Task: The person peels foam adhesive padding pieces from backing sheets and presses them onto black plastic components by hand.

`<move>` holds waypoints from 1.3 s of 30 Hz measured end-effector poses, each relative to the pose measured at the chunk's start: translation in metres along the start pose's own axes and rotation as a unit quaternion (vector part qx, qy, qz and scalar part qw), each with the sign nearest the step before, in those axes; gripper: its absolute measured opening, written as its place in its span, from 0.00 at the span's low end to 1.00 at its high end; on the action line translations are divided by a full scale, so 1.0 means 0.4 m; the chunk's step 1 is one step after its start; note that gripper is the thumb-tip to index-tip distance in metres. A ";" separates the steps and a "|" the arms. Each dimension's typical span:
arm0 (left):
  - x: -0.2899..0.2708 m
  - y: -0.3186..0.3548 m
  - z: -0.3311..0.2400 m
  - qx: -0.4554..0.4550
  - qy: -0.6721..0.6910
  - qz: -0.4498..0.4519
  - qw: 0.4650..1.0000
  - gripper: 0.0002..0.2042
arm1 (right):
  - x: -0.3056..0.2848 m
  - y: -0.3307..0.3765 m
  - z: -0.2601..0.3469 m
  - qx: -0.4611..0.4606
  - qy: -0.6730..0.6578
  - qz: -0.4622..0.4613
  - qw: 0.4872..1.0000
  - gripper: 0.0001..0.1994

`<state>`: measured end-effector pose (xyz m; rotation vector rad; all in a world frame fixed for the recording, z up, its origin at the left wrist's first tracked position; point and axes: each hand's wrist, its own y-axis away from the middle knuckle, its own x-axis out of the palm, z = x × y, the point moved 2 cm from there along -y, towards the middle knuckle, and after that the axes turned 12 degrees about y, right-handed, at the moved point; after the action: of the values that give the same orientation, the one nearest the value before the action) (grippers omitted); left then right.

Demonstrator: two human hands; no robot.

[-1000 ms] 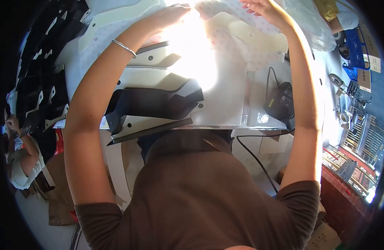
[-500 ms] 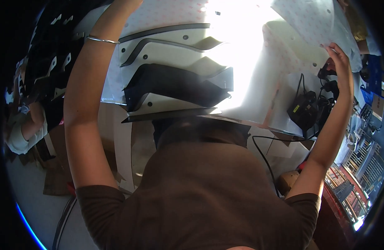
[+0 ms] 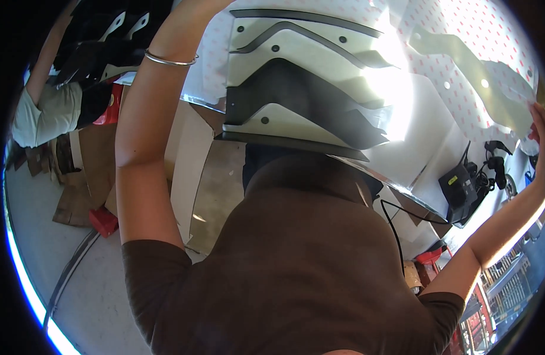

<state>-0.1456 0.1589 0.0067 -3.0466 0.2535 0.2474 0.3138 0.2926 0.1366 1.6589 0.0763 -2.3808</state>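
My left arm (image 3: pixel 148 130), with a silver bangle, reaches up past the top edge, so its hand is out of view. At the far right edge my right hand (image 3: pixel 542 124) has its fingers bent around the end of a wavy cream panel (image 3: pixel 461 62). This panel has round holes and lies on a sheet with red marks. A grey wavy piece (image 3: pixel 506 80) lies beside it. In front of me, several wavy panels sit in a row: a black one (image 3: pixel 284 89) overlaps cream ones (image 3: pixel 308 121) with dark edges and black round plugs.
A black boxy adapter (image 3: pixel 458 186) and cables (image 3: pixel 491 163) lie at the table's right corner; a black cord hangs below. Cardboard (image 3: pixel 95 171) and a red object (image 3: pixel 104 222) are at lower left. Another person's pale sleeve (image 3: pixel 47 115) is beside black panels (image 3: pixel 101 53). Strong glare crosses the table.
The view has shifted, so the panels appear farther right and higher. My right hand has moved outward to the right, and its fingers are now at the cream panel's end.
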 end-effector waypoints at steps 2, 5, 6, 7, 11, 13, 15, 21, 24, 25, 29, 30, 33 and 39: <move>-0.015 0.033 -0.016 -0.022 -0.033 -0.035 0.999 0.11 | -0.002 -0.015 -0.013 -0.010 0.006 -0.003 1.000 0.09; -0.050 0.059 -0.017 -0.012 -0.056 -0.063 0.996 0.11 | -0.021 -0.028 -0.030 -0.071 0.022 -0.055 0.996 0.09; -0.061 0.058 -0.013 0.019 -0.049 -0.055 0.997 0.11 | -0.039 -0.024 -0.042 -0.088 0.031 -0.077 0.993 0.10; -0.106 0.135 -0.055 0.010 -0.080 -0.081 0.993 0.11 | -0.037 -0.043 -0.022 -0.134 0.005 -0.092 0.987 0.10; -0.101 0.091 0.034 0.138 0.153 0.014 0.978 0.13 | -0.248 0.020 -0.111 -0.179 0.111 -0.246 0.946 0.15; -0.054 0.031 0.020 0.019 0.002 -0.039 0.999 0.15 | -0.271 0.002 -0.114 -0.045 -0.089 -0.180 0.979 0.14; 0.015 -0.021 0.002 -0.024 0.069 0.007 0.997 0.22 | -0.269 0.001 -0.051 -0.111 -0.068 -0.152 0.980 0.16; 0.193 -0.142 -0.121 -0.048 0.201 0.059 0.977 0.24 | -0.226 -0.045 0.036 -0.131 -0.203 -0.101 0.965 0.16; 0.134 -0.181 -0.106 -0.020 0.240 0.028 0.970 0.22 | -0.191 -0.075 0.027 -0.173 -0.340 -0.055 0.923 0.13; 0.104 -0.193 -0.096 0.000 0.250 -0.010 0.968 0.21 | -0.166 -0.075 0.025 -0.176 -0.338 -0.059 0.923 0.13; -0.044 -0.215 -0.126 0.028 0.254 -0.150 0.955 0.10 | 0.005 -0.072 0.107 -0.186 -0.433 0.040 0.881 0.12; -0.084 -0.199 -0.182 0.036 0.188 -0.182 0.965 0.11 | 0.030 -0.030 0.175 -0.139 -0.318 0.110 0.932 0.11; -0.210 -0.117 -0.434 0.164 -0.087 -0.102 0.977 0.12 | -0.014 0.050 0.250 -0.158 -0.060 0.169 0.971 0.12; -0.090 -0.152 -0.844 0.154 -0.563 -0.059 0.810 0.12 | -0.240 0.043 0.536 -0.424 0.035 -0.391 0.816 0.35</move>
<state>-0.1184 0.1951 0.3489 -2.0804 -0.0017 1.6713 0.1522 0.2534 0.3035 1.3374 1.8405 -2.1129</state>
